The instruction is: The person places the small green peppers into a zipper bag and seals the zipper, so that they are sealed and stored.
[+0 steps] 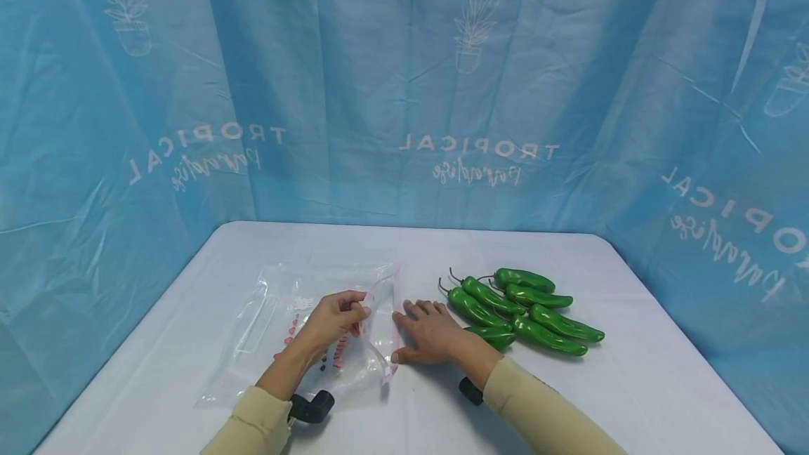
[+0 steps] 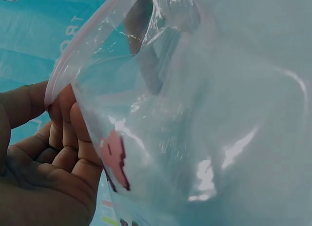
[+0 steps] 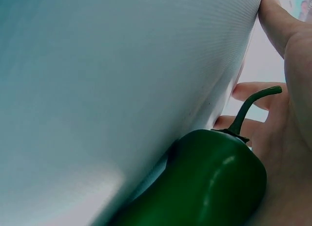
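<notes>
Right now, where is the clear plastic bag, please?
In the head view, the clear plastic bag lies on the left part of the white table, pinched by the left hand, with the right hand and the green peppers to its right.

Beige long sleeves (image 1: 253, 418) are worn on both arms, and a small, rounded black device (image 1: 314, 407) is carried beside each wrist.

Left hand (image 1: 333, 319) holding bag (image 1: 302, 302), perhaps seven green peppers (image 1: 547, 335)

Bag (image 1: 284, 297) left of peppers (image 1: 537, 297)
</notes>
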A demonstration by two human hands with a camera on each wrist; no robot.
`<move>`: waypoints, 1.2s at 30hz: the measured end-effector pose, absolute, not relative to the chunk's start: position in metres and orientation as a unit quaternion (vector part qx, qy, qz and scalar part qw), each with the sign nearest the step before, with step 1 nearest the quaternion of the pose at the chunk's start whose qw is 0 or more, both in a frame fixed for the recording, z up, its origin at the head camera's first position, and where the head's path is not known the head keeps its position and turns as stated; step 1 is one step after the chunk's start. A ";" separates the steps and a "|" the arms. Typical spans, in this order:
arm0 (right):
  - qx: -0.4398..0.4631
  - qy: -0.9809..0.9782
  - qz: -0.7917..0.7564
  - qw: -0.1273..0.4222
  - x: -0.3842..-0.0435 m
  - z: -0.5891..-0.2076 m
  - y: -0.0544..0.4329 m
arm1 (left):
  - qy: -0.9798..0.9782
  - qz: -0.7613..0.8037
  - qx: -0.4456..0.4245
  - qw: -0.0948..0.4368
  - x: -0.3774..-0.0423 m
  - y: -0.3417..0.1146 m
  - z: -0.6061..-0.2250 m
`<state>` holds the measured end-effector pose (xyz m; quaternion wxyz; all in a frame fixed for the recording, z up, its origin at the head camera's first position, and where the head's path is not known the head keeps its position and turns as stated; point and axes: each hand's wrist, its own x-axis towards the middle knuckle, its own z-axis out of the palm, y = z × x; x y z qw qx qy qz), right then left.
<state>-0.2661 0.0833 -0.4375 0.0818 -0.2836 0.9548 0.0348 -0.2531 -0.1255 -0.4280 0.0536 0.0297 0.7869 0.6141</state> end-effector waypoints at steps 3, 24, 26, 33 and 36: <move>-0.283 0.955 0.034 0.083 -0.266 -0.437 0.083 | 0.785 0.616 0.034 0.056 -0.252 -0.127 -0.426; -0.280 0.956 0.039 0.081 -0.267 -0.439 0.083 | 0.786 0.616 0.037 0.039 -0.248 -0.138 -0.422; -0.280 0.956 0.038 0.081 -0.267 -0.439 0.084 | 0.787 0.615 0.035 0.037 -0.248 -0.139 -0.422; -0.283 0.955 0.033 0.077 -0.265 -0.438 0.084 | 0.781 0.622 0.038 0.037 -0.244 -0.143 -0.419; -0.284 0.955 0.036 0.073 -0.265 -0.438 0.084 | 0.780 0.623 0.037 0.039 -0.242 -0.144 -0.417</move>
